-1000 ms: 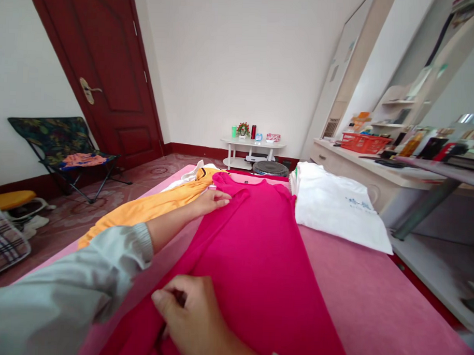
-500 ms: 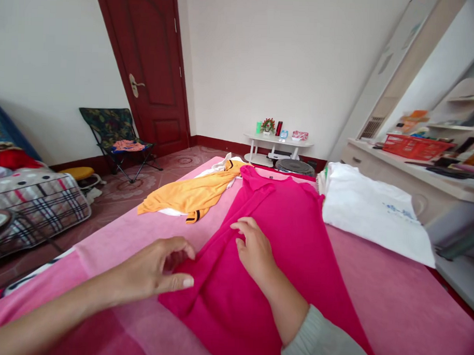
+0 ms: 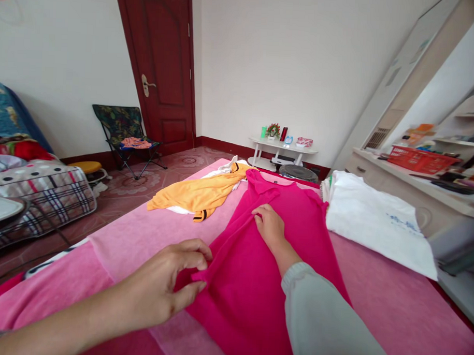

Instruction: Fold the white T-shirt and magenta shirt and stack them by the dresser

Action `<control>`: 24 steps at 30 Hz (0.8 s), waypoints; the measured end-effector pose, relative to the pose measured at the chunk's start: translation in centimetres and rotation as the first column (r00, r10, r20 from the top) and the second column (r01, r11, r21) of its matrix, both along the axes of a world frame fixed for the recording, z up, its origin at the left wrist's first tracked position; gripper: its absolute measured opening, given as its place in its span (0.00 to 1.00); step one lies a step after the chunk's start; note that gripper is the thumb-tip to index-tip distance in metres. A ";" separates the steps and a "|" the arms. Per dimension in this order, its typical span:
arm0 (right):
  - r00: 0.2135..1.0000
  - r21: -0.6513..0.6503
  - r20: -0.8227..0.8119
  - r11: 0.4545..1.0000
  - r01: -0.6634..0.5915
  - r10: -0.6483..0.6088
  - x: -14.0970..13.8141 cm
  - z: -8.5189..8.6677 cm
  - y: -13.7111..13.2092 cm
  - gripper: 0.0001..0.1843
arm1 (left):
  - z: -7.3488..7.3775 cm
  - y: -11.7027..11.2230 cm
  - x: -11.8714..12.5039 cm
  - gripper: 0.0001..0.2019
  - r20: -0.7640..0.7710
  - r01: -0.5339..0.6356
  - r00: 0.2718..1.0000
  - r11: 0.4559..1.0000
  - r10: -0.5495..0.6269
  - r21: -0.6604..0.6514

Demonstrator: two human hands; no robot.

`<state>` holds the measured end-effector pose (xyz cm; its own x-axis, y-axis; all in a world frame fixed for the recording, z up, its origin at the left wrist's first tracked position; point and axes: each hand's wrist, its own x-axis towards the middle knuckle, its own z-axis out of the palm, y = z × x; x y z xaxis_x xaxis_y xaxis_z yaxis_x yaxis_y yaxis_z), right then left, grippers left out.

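A bright pink shirt (image 3: 252, 281) lies spread over the bed, its neckline at the far end and its left side turned inward in a long fold. Near the lower part of that fold, my left hand (image 3: 175, 279) is closed with thumb and fingers on a bit of the shirt's edge. Farther up, my right hand (image 3: 270, 226) pinches the folded fabric between thumb and forefinger. Left of the shirt lies a yellow garment (image 3: 193, 194) with black-striped cuffs, on top of something white. A folded white garment (image 3: 371, 218) with blue print rests to the right.
A pink cover (image 3: 141, 246) spreads over the bed. Beyond its far end stands a low white table (image 3: 285, 144) with small items. A camouflage folding chair (image 3: 122, 127) is near the red door (image 3: 159, 66). On the right-hand counter sits a red basket (image 3: 420, 159).
My left hand has closed on the shirt's edge and lifted it a little. The right hand has moved farther up the fold and now pinches it. The view has shifted slightly left.
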<state>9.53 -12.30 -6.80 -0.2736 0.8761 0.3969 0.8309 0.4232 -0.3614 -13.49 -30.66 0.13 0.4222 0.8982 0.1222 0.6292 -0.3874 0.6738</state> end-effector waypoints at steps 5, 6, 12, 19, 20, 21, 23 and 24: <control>0.977 0.101 -0.211 0.995 -0.008 0.029 0.5 -1.4 1.7 0.13 | 2.3 0.0 2.1 0.01 0.051 0.079 0.996 0.997 -0.079 0.006; 0.960 0.128 -0.277 0.992 0.002 0.034 0.7 -1.7 2.1 0.13 | 2.7 -0.1 2.6 0.01 0.051 0.107 0.993 0.994 -0.107 0.000; 0.836 0.133 -0.549 0.987 0.087 0.000 1.8 -2.8 3.1 0.14 | 3.7 0.0 5.9 0.06 -0.043 0.266 0.962 0.961 -0.269 -0.070; 0.892 0.065 -0.446 0.992 0.111 -0.070 2.1 -3.2 2.7 0.16 | 1.7 1.8 7.6 0.05 -0.190 0.466 0.843 0.859 -0.504 -0.213; 0.902 0.064 -0.423 0.991 0.118 -0.080 2.1 -3.2 2.7 0.16 | 1.8 2.4 7.8 0.04 -0.184 0.502 0.815 0.828 -0.549 -0.249; 0.908 0.065 -0.408 0.990 0.128 -0.090 2.1 -3.2 2.7 0.16 | 2.0 3.2 8.0 0.05 -0.170 0.528 0.791 0.796 -0.588 -0.296; 0.911 0.068 -0.399 0.987 0.143 -0.105 2.0 -3.3 2.7 0.16 | 2.6 5.4 8.8 0.08 -0.153 0.533 0.764 0.746 -0.627 -0.399; 0.906 0.067 -0.409 0.986 0.151 -0.111 2.0 -3.3 2.7 0.16 | 2.7 6.9 9.4 0.09 -0.182 0.496 0.778 0.766 -0.601 -0.408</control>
